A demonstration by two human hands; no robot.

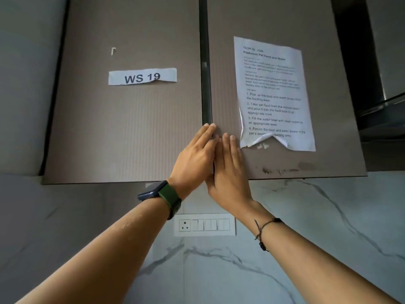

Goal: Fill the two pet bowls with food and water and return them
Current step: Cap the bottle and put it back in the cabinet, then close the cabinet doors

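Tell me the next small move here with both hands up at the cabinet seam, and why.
Probably pull the two cabinet doors apart. Both hands, left hand and right hand, lie flat at the central seam between the left door and right door, both shut. No bowls or pet food are in view, so the food may be inside.

Dim, flat, soft light, no hard shadows or glare. Wide-angle bend: brown ribbed cabinet doors [122,128] splay outward toward the frame edges. Small print on the white taped paper sheet [274,93] is blurred, bold headings readable. Top right corner falls to near black
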